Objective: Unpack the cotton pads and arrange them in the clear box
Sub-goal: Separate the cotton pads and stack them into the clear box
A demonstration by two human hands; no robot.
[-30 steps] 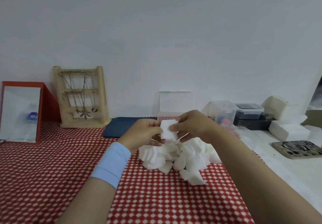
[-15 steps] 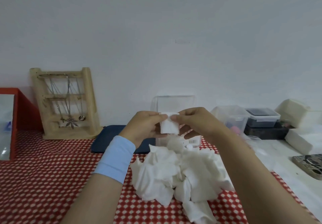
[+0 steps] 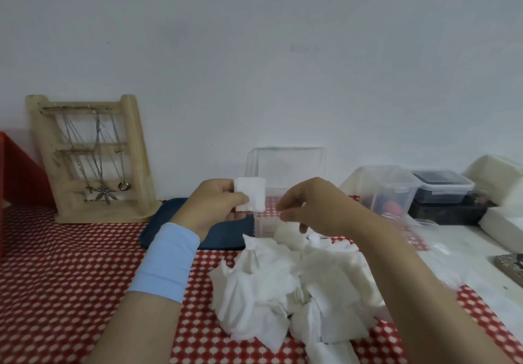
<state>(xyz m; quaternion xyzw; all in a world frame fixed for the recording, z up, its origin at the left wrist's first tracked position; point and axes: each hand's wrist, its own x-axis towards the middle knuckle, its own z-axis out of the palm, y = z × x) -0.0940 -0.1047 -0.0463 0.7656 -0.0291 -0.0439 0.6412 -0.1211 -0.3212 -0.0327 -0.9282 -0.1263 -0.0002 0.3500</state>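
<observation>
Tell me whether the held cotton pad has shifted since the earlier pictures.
Yes. The cotton pad, pinched in the left hand, has gone left: from the clear box's middle to its left edge. The right hand has let go.

I hold one small, square, white cotton pad (image 3: 250, 197) upright in my left grip (image 3: 215, 208), up off the worktop. Behind it the clear box (image 3: 285, 165) stands upright near the worktop's back edge. The other pads lie in a loose white heap (image 3: 291, 287) just in front of the box.
</observation>
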